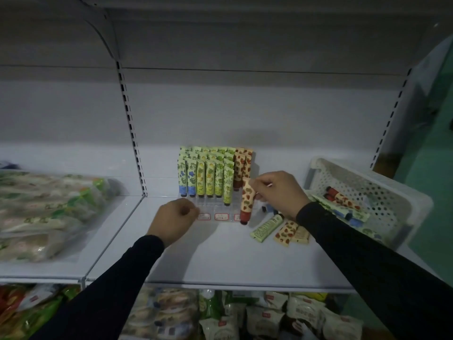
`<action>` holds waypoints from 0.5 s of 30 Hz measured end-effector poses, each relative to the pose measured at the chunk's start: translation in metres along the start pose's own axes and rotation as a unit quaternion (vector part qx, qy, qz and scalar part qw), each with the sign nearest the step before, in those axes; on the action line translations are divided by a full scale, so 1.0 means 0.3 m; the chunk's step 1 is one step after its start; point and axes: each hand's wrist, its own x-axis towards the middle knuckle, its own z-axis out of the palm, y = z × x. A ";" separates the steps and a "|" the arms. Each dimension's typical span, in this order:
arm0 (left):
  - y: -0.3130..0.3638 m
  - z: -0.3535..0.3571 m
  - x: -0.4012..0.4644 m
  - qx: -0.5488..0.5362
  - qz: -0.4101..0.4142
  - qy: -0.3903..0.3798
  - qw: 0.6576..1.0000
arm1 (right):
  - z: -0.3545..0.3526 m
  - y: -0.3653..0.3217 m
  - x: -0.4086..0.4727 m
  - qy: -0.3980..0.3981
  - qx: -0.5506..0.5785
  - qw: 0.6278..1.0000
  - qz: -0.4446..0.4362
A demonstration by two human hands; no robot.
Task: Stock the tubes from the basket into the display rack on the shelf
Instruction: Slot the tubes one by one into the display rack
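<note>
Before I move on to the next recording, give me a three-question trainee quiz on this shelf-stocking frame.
1. True or false: the right hand holds a strawberry-print tube upright, cap down, at the right end of the display rack.
2. Multiple choice: where does the white basket sit? A) on the shelf left of the rack B) on the shelf right of the rack C) on the floor
3. Fill in: loose tubes lie flat on the shelf between the rack and the ____.

Key: 1 true; 2 B; 3 basket
</note>
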 end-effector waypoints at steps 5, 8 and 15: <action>-0.152 0.000 0.016 0.149 -0.050 -0.008 0.988 | -0.034 0.027 0.058 0.086 -0.058 0.995 -0.011; -0.190 0.007 0.008 0.200 -0.031 -0.044 0.978 | -0.035 0.025 0.091 0.108 -0.051 0.993 -0.018; -0.248 0.049 0.031 0.253 0.020 -0.031 0.967 | 0.002 0.025 0.183 0.122 -0.084 0.988 -0.052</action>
